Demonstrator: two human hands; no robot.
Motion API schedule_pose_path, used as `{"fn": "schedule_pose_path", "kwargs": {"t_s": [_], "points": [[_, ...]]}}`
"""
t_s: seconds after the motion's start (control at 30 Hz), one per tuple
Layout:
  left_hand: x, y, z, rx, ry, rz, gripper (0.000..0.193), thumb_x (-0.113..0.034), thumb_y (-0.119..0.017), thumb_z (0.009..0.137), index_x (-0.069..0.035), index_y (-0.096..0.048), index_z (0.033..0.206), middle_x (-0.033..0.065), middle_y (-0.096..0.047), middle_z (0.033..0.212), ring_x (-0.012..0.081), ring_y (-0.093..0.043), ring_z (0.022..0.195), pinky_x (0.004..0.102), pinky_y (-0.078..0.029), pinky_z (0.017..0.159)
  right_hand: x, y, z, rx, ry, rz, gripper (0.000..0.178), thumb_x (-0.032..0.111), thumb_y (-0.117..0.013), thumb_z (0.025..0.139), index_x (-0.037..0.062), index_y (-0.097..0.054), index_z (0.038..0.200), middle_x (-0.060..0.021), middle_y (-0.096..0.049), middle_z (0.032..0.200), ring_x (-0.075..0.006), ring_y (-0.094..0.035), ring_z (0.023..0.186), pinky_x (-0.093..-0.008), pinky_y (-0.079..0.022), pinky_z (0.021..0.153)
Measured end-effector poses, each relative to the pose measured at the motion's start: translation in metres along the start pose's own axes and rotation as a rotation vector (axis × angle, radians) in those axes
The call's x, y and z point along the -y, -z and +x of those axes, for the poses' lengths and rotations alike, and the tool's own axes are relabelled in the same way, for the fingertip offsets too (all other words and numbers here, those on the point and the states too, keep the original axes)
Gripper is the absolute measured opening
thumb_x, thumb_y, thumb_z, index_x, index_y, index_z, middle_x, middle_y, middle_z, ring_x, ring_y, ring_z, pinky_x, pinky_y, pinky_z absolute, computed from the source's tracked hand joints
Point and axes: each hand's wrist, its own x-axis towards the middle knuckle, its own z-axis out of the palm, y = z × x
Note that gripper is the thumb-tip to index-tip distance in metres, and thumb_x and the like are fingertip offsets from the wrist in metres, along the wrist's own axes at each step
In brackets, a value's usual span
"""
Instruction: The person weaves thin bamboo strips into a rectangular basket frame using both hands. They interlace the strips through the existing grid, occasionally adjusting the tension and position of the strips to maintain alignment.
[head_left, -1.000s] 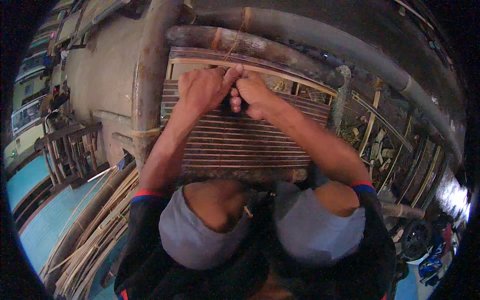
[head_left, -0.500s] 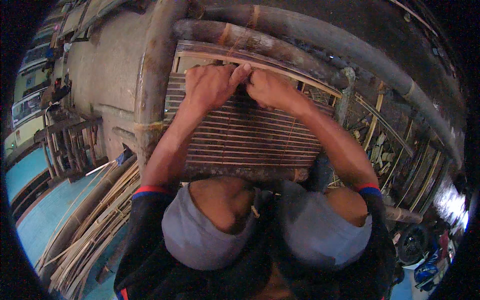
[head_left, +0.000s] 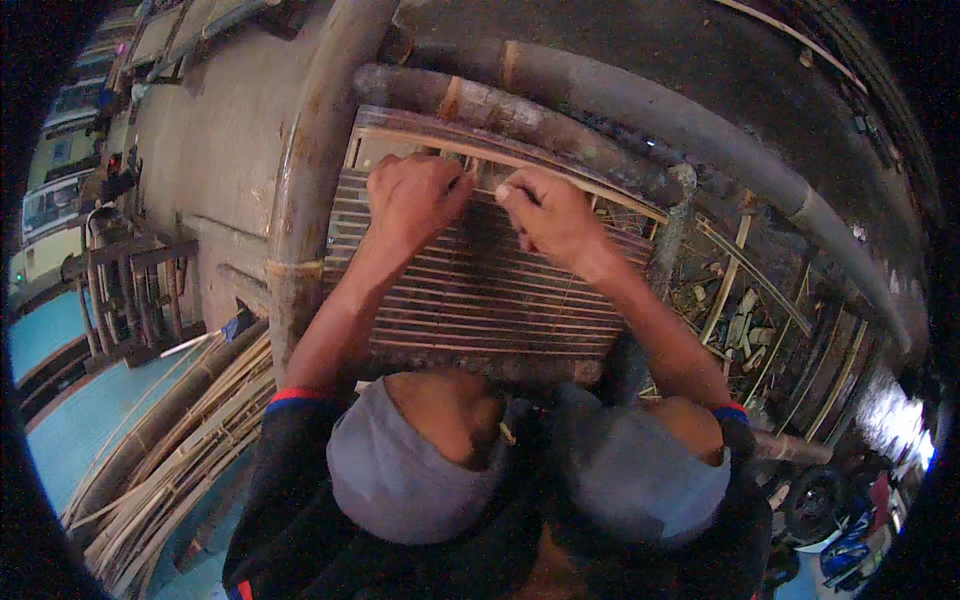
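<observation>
Here, both bare hands work over the far part of a slatted panel (head_left: pixel 490 300), a row of thin dark strips with pale edges lying crosswise in front of the person, between the forearms and beyond the knees. The left hand (head_left: pixel 418 197) is curled, knuckles up, over the left of the panel's far part; its fingers fold under, so I cannot tell whether something thin sits in the grip. The right hand (head_left: pixel 552 215) is just to its right, a small gap between them, its thumb and forefinger bent close together and the other fingers curled; what it may be pinching, if anything, cannot be made out.

Just beyond the hands, a pale strip (head_left: pixel 620 199) runs from left to right. Farther off, a thick bamboo pole (head_left: pixel 550 125) crosses the scene, and another upright pole (head_left: pixel 305 190) stands to the left of the panel. Near left, a bundle of split bamboo strips (head_left: pixel 200 450) lies slantwise above a blue floor (head_left: pixel 85 420). To the right, past the right forearm, pale scraps (head_left: pixel 745 325) lie scattered
</observation>
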Motion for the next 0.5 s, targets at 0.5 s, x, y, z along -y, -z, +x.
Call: {"fn": "schedule_pose_path", "kwargs": {"t_s": [0.5], "points": [[0.012, 0.005, -0.012, -0.149, -0.277, -0.363, 0.011, -0.01, -0.064, 0.075, -0.011, -0.069, 0.085, 0.0044, -0.067, 0.095, 0.0265, -0.065, 0.087, 0.0409, -0.046, 0.081, -0.017, -0.04, 0.01, -0.122, 0.107, -0.055, 0.026, 0.023, -0.061, 0.091, -0.0003, -0.064, 0.103, -0.0225, -0.068, 0.085, -0.0369, -0.068, 0.075, -0.0485, -0.052, 0.065]]}}
